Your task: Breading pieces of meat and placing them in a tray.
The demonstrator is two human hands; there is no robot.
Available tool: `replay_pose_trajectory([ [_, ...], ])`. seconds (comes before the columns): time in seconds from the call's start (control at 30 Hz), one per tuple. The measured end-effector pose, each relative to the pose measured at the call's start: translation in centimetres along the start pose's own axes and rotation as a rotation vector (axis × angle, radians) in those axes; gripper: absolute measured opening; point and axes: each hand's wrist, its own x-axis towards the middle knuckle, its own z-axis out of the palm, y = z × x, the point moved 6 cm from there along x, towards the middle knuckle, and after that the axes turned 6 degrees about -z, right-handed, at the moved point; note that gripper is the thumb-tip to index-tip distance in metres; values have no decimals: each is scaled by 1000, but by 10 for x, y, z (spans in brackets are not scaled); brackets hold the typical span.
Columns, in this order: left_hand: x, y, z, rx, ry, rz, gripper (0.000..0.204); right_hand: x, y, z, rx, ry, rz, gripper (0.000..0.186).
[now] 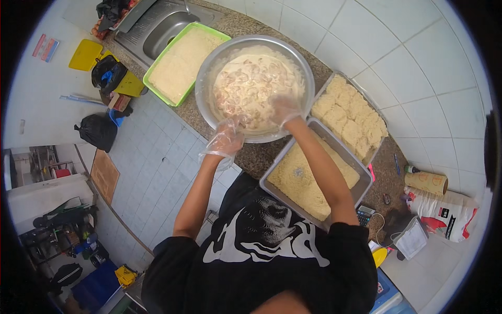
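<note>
A large round metal bowl (203,99) stands on the counter, filled with pieces of raw meat in a creamy white batter (256,78). My left hand (228,137), in a loose clear plastic glove, is closed over the bowl's near left rim, its fingertips inside beside the batter. My right hand (285,109), also gloved, reaches into the bowl at the near right. Motion smears its fingers, so whether they hold a piece is unclear. Under my right forearm lies a grey tub (265,184) of pale yellow crumbs (300,172).
Left of the bowl, a green-rimmed tray (175,102) holds pale crumbs near a metal sink (167,34). Clumped, coated pieces (350,115) fill a tray against the tiled wall (413,63). A calculator (364,213) and a paper roll (426,182) lie to the right.
</note>
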Motion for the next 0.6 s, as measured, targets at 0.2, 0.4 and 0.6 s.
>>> replay_pose_trajectory([
  [0.2,49,-62,20,230,-190,-208,28,47,-8,5,-10,-330,63,24],
  [0.4,80,-61,78,371,-185,-221,19,33,-24,16,34,-298,220,21],
  [0.6,90,-77,80,332,-239,-236,18,24,-7,11,33,-148,233,24],
])
